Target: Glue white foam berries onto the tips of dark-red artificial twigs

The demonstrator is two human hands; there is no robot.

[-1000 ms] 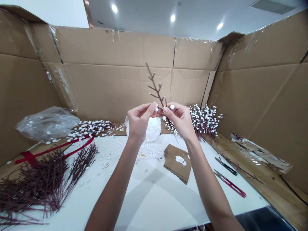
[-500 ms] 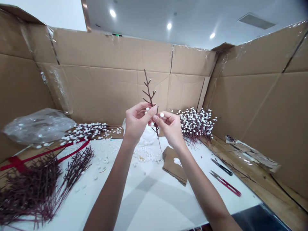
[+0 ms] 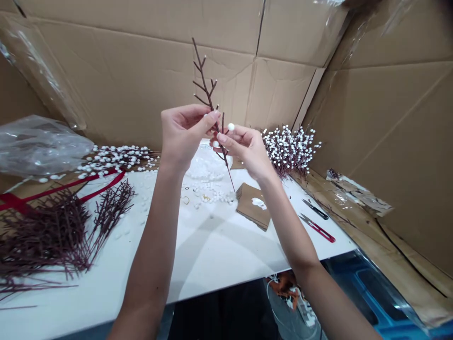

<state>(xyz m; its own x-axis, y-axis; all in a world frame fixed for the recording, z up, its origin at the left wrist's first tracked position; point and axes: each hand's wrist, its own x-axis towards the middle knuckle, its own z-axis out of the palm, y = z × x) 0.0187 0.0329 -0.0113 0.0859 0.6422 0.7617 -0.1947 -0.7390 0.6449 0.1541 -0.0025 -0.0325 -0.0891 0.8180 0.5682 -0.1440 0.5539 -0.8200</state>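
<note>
A: Where do we lose the twig (image 3: 203, 75)?
B: Under the left hand (image 3: 182, 134), then again at the right hand (image 3: 246, 147), stretches of stem covered!
A: And the left edge?
B: Slicing through clear bag (image 3: 38, 141), ribbon (image 3: 16, 203) and twig pile (image 3: 46, 231)!
A: That white bag (image 3: 208, 163)?
B: Partly hidden by the right hand, its marks too small to read!
A: Forearms (image 3: 155, 255)?
B: Both cut off below!

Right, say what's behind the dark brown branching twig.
The twig has a brown cardboard wall behind its top and the white tabletop behind its lower tip. The left hand and right hand hide some of what's behind its middle.
</note>
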